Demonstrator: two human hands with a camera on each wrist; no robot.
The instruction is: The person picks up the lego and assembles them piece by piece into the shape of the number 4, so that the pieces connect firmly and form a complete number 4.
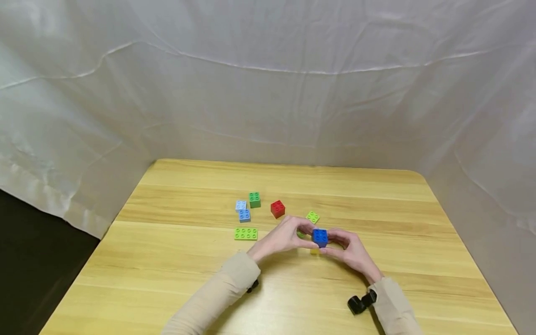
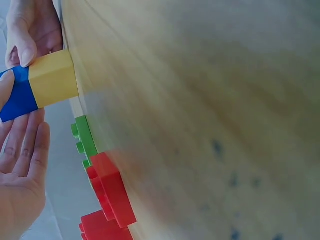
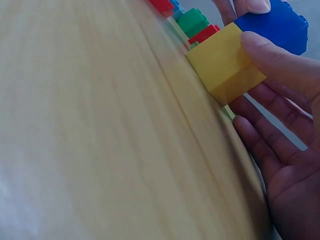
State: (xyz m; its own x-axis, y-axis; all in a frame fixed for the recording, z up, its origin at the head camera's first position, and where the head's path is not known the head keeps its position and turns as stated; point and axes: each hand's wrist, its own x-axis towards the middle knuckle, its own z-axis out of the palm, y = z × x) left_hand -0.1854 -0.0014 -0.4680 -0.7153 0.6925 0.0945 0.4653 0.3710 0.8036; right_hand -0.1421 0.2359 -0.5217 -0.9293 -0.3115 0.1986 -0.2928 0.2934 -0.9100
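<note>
A blue brick [image 1: 320, 237] sits against a yellow brick [image 1: 315, 251], blue above yellow. My left hand [image 1: 286, 235] pinches the blue brick from the left between thumb and fingers. From the right, my right hand [image 1: 351, 251] grips the pair, its thumb [image 3: 257, 42] lying across the seam where blue meets yellow. In the left wrist view the yellow brick [image 2: 54, 77] has its lower face at or very close to the tabletop. The right hand's other fingers are partly hidden behind the bricks.
Left of the hands lie a red brick [image 1: 278, 209], a green brick [image 1: 254, 199], a light blue brick [image 1: 240, 205], a mid-blue brick [image 1: 244, 215] and a long lime brick [image 1: 245, 234]. Another lime brick [image 1: 312, 217] is behind the hands. A second red brick [image 2: 102, 227] shows in the left wrist view.
</note>
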